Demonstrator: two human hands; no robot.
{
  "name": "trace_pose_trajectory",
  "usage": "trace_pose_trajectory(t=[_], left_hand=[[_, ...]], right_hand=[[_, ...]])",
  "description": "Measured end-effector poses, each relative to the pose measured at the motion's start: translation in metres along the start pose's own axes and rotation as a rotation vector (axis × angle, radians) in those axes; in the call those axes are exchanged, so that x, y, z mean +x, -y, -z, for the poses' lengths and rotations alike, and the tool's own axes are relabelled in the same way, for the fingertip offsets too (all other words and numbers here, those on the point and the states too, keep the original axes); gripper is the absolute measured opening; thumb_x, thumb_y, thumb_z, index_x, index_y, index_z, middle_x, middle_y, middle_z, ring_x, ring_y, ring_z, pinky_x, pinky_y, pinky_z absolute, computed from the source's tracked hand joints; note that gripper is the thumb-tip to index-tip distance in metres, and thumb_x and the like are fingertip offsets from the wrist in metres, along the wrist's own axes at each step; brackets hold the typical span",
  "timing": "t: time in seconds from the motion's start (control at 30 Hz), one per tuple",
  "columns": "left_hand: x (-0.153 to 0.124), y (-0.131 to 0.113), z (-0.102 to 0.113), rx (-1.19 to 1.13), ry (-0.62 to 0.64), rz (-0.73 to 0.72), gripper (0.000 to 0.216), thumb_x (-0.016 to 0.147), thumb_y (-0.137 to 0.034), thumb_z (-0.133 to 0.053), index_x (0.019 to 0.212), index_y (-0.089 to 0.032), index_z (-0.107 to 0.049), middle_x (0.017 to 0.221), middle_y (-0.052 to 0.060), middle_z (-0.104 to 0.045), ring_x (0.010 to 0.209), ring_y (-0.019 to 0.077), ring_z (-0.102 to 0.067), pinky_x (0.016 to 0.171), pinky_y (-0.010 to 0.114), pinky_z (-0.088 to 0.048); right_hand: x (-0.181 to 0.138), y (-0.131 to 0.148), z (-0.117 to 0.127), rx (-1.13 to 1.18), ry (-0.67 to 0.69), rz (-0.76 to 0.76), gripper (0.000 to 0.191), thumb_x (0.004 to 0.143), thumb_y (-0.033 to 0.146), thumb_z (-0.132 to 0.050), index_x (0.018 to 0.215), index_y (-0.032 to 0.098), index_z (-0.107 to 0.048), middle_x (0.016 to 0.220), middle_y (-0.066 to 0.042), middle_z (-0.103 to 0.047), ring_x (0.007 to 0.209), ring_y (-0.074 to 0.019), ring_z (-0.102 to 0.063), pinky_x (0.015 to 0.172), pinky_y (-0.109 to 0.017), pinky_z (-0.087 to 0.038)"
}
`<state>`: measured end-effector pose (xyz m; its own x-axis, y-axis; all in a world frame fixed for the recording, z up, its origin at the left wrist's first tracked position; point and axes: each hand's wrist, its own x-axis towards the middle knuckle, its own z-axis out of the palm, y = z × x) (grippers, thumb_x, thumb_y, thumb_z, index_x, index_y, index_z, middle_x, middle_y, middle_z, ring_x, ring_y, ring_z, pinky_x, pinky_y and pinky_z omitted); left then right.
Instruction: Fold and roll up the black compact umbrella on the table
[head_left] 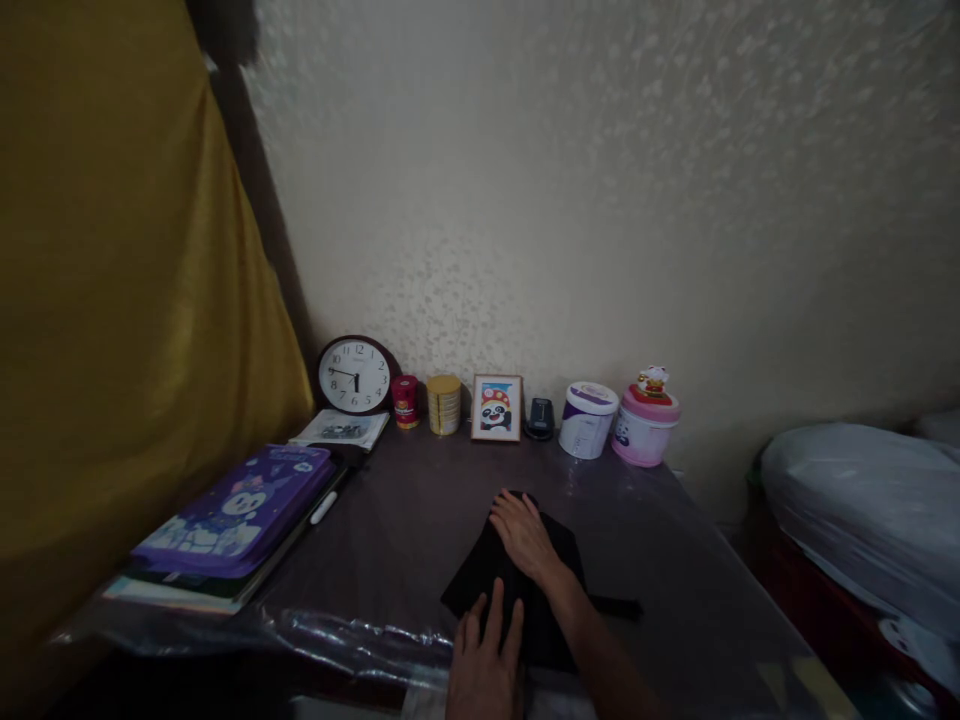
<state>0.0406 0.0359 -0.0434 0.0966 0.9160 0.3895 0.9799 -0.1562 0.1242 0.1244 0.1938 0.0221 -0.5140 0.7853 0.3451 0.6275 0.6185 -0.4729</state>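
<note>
Base: What lay nearest?

Me: Left hand [486, 660], fingers spread on a black cloth [474, 575] near the table's [390, 530] front edge. A strap [616, 607] stuck out rightward. Just beyond, the right hand [525, 540] rested palm down on the cloth's far part, fingers close together. I saw no pinch.

Base: Which step?

Me: Flattening or smoothing, I judged.

Base: And the next move called for?

Me: Light, even palms, I reckoned, lest the cloth slide or crease.

Base: Farther off?

Me: Purple folder [232, 515] leftward; clock [355, 376] by the wall.
</note>
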Motion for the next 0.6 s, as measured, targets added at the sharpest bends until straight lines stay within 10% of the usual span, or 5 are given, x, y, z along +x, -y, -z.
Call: trace_pose_trajectory(t=[0.27,0.5,0.6], left_hand=[[0.002,0.002,0.014,-0.070,0.135,0.002,0.051,0.082,-0.030,-0.047,0.132,-0.033,-0.038,0.136,0.003,-0.045,0.120,0.0289,-0.043,0.095,0.041,-0.041],[-0.001,0.000,0.015,-0.123,0.103,0.029,0.059,0.083,-0.029,-0.045,0.138,-0.034,-0.021,0.148,0.003,-0.023,0.126,0.0283,-0.036,0.094,0.041,-0.042],[-0.001,-0.001,0.018,-0.141,0.101,0.027,0.058,0.084,-0.029,-0.044,0.137,-0.034,-0.022,0.148,0.003,-0.023,0.126,0.0272,-0.037,0.095,0.041,-0.041]], right_hand=[[-0.050,0.062,0.020,0.562,0.392,0.001,0.046,0.092,0.041,-0.029,0.084,0.025,-0.071,0.089,0.000,-0.072,0.088,-0.0173,-0.065,0.093,-0.033,-0.040],[-0.092,0.000,0.056,0.517,-0.359,-0.492,0.036,0.080,0.045,-0.043,0.092,0.019,-0.065,0.101,-0.010,-0.068,0.097,-0.0250,-0.061,0.088,-0.037,-0.044],[-0.114,-0.029,0.054,0.406,-0.407,-0.576,0.034,0.078,0.042,-0.042,0.092,0.021,-0.064,0.098,-0.010,-0.068,0.093,-0.0260,-0.063,0.082,-0.038,-0.048]])
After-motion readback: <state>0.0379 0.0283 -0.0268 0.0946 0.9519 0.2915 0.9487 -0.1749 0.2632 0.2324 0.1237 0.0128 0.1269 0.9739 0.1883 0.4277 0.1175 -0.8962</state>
